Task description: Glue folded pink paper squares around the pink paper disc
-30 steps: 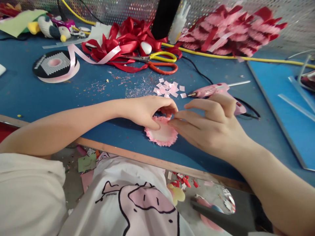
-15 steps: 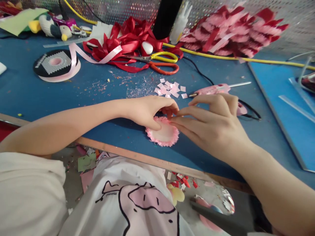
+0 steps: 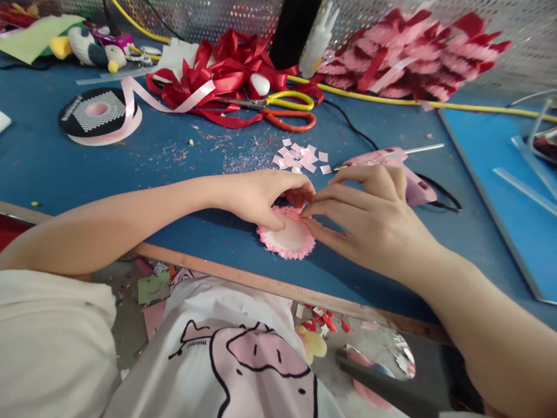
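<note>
A white disc with a frilly pink edge (image 3: 290, 239) lies near the front of the blue table. My left hand (image 3: 265, 197) grips it at its upper left, the thumb on the white face and the fingers curled behind the rim. The fingertips of my right hand (image 3: 369, 217) are pressed together at the disc's upper right edge; whatever is between them is too small to make out. Small pink ribbon squares (image 3: 300, 157) lie in a pile just beyond my hands. Behind my right hand rests a pink glue gun (image 3: 415, 183), partly covered by the fingers.
Scissors with yellow and orange handles (image 3: 289, 110) lie by a heap of red ribbon (image 3: 235, 64). A ribbon spool (image 3: 100, 116) is at the left. Pink and red fluffy pieces (image 3: 409, 55) are piled at the back right, beside a yellow cable (image 3: 383, 100) and a blue board (image 3: 500, 174).
My right hand has shifted slightly, its thumb lower and its knuckles a little left, showing more of the glue gun. My left hand and the disc are nearly still.
</note>
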Demonstrator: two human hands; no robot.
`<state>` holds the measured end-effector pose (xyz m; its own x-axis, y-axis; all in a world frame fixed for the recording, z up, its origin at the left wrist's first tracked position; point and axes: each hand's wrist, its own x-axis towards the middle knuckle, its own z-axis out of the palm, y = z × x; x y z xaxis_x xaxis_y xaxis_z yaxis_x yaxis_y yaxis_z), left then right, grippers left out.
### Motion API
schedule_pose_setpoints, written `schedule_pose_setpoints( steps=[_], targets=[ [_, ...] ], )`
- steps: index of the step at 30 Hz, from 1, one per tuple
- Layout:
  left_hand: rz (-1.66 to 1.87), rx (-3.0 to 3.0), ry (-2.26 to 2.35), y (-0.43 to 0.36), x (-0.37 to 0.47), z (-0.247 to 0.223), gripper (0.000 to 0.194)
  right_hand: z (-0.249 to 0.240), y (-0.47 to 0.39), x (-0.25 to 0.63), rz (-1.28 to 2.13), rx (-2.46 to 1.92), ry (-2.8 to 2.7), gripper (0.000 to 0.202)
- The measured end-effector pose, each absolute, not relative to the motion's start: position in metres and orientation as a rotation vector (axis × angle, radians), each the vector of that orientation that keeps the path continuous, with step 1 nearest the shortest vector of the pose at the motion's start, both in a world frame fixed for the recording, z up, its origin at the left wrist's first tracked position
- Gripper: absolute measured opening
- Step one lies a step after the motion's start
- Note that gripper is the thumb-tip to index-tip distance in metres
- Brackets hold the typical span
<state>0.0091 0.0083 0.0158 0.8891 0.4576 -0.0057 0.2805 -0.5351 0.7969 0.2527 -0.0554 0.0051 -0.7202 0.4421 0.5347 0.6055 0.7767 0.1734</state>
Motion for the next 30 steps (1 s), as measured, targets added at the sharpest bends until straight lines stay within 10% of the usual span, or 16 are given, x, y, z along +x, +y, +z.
schedule_pose_setpoints(
  steps=[30],
  targets=[
    [0.27, 2.136, 0.518, 0.01, 0.011, 0.01, 0.065, 0.02, -0.058, 0.254, -0.629, -0.766, -2.564, 0.009]
  ],
)
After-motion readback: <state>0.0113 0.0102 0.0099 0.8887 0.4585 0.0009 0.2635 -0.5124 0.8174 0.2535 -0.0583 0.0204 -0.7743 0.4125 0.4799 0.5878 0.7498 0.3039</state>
